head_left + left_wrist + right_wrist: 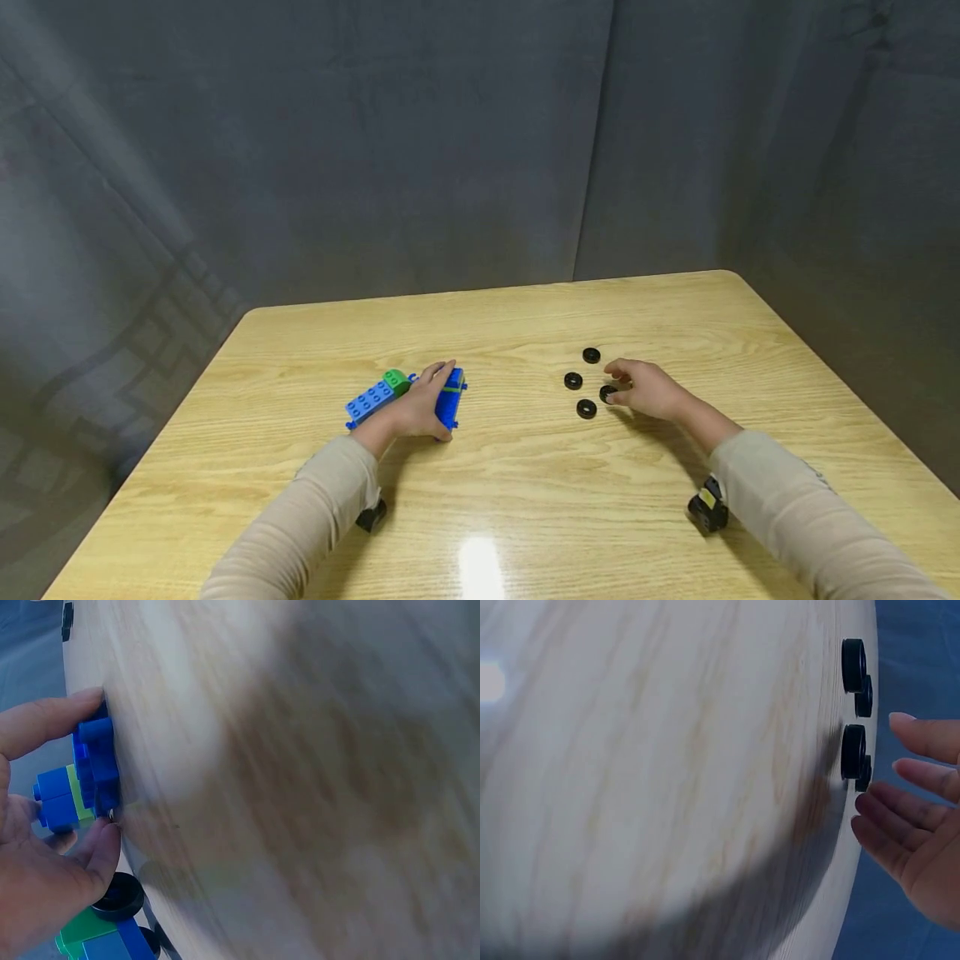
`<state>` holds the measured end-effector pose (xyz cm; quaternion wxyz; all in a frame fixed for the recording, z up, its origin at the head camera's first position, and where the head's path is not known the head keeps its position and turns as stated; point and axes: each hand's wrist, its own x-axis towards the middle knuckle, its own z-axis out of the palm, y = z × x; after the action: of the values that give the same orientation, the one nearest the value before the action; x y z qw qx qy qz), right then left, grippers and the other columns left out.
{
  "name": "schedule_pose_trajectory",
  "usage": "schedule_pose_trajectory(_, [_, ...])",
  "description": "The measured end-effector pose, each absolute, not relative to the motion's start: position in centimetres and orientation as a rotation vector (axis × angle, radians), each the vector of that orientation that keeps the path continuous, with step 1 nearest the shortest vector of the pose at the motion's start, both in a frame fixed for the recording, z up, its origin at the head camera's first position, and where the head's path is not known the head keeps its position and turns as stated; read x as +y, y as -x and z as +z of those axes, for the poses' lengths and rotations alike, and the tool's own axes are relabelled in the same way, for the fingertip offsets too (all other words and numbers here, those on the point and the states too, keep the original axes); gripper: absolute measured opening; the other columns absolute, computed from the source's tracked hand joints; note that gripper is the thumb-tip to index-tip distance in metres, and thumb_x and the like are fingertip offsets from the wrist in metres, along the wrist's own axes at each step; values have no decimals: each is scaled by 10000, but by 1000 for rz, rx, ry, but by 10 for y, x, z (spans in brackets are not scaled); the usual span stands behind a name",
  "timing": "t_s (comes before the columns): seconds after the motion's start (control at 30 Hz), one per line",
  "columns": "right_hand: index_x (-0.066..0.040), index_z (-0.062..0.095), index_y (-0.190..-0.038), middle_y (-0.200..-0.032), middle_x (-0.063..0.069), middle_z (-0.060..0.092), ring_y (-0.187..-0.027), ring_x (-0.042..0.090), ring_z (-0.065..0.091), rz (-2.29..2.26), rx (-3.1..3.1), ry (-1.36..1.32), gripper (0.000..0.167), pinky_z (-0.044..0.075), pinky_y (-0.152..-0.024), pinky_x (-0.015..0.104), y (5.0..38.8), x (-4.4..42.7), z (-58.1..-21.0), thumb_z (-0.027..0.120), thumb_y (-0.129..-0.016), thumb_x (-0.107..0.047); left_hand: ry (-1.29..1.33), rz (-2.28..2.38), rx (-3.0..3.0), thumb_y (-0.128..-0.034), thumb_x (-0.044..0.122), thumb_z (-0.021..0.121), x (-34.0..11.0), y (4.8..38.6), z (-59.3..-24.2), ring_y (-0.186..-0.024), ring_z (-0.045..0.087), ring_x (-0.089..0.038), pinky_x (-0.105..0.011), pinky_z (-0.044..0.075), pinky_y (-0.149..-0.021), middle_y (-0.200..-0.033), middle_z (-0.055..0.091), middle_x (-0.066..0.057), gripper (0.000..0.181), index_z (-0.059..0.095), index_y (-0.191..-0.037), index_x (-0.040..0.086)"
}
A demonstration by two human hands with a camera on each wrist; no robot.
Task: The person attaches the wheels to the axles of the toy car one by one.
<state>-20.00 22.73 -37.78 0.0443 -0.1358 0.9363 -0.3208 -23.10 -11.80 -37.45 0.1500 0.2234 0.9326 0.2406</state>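
My left hand (408, 410) spans a blue toy-brick vehicle base (447, 407), gripping it between thumb and fingers. In the left wrist view, this blue base (96, 765) carries lime-green and blue bricks (57, 796). Just left of it, partly behind the hand, is a toy-brick vehicle (369, 402) with blue and green bricks; a black wheel (120, 897) shows on it in the left wrist view. My right hand (648, 389) hovers at a black toy tire (607, 393), fingers apart and loosely bent. In the right wrist view nothing is between its fingers; several tires (853, 751) stand beyond the fingertips.
Three more black tires lie left of the right hand: a far one (591, 355), a middle one (573, 381) and a near one (587, 408). All rests on a wooden table (517, 483), with grey curtains (420, 167) behind. Each wrist wears a black camera (708, 507).
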Motion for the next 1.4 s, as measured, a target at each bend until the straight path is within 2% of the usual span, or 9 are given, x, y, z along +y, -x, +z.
schedule_pose_trajectory(0.27, [93,467,-1134,-1025,238,530,-967,377,478,-901,2851,432,444,396,-810,472,200,226,-381,630,-764,-90,-663,669,2711,-574,163,790,-119,229,-375,-1124,320,-337,-396,406,-827,-1352,131,-149,1061,115,-1392,122])
schedule_pose_trajectory(0.53, [93,482,-1113,-1003,224,536,-945,361,489,-870,2861,448,422,412,-779,456,202,223,-379,634,-759,-80,-584,841,2741,-583,199,766,-121,227,-371,-985,415,-297,-347,448,-737,-1322,75,-154,1047,96,-1387,173])
schedule_pose_trajectory(0.73, [107,503,-1076,-972,209,550,-906,333,510,-787,2897,483,396,420,-767,435,204,219,-381,644,-740,-49,-516,1201,2589,-599,134,773,-123,222,-369,-1014,408,-316,-346,457,-735,-1328,32,-148,1017,118,-1366,260])
schedule_pose_trajectory(0.8, [109,510,-1061,-951,201,553,-889,329,514,-756,2906,487,387,422,-758,432,205,217,-382,647,-733,-45,-487,1360,2481,-611,100,767,-123,220,-368,-996,436,-326,-347,468,-711,-1322,67,-157,1010,113,-1355,298])
schedule_pose_trajectory(0.93, [98,523,-1037,-930,188,551,-877,330,515,-709,2919,474,364,423,-749,433,207,215,-381,649,-724,-38,-435,1658,2233,-641,-9,721,-121,217,-365,-965,494,-341,-372,479,-706,-1262,239,-211,1003,86,-1325,360])
schedule_pose_trajectory(1.03, [75,541,-1013,-899,160,550,-843,308,519,-666,2938,481,332,427,-727,424,207,216,-382,652,-717,-26,-400,1789,2100,-650,-89,680,-118,216,-362,-962,508,-331,-386,476,-722,-1250,276,-222,1003,82,-1310,373])
schedule_pose_trajectory(1.27, [24,580,-957,-829,93,528,-778,251,514,-611,2967,526,252,431,-685,395,208,209,-384,651,-718,-15,-370,1872,1998,-661,-114,667,-123,211,-358,-970,505,-310,-387,479,-714,-1290,245,-186,990,98,-1322,355])
schedule_pose_trajectory(1.4, [17,585,-949,-825,86,528,-781,248,512,-621,2970,535,240,427,-698,400,209,207,-384,649,-721,-21,-413,1873,2002,-679,-107,655,-123,208,-357,-1008,483,-355,-395,476,-721,-1347,145,-139,979,74,-1355,297])
